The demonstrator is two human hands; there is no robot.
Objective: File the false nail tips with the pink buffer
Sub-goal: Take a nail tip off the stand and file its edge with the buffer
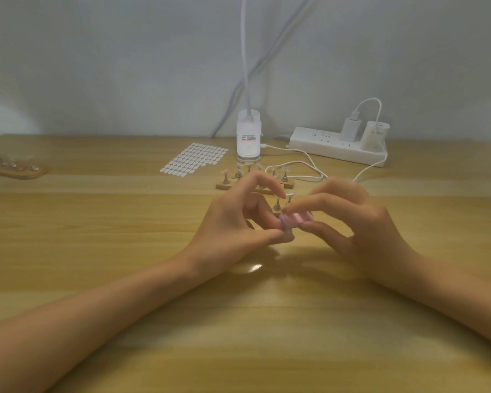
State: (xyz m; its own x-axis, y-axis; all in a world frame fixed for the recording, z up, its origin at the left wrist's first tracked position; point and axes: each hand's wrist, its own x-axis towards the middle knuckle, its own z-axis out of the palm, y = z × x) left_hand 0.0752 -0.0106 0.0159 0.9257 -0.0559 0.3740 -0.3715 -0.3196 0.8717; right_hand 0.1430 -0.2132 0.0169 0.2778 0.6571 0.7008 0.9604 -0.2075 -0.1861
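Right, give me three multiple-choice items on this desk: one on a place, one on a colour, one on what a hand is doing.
1. Where does the sheet of sticker tabs lie from the lamp base?
A) to its left
B) to its right
C) on top of it

2. Which colour is the power strip?
A) black
B) white
C) red

3. What is the right hand doing?
A) resting open, holding nothing
B) pinching the pink buffer
C) curled into an empty fist

Answers:
1 A, the sheet lies left of the base.
2 B, its casing is plainly white.
3 B, the thumb and fingers close on the buffer from both sides.
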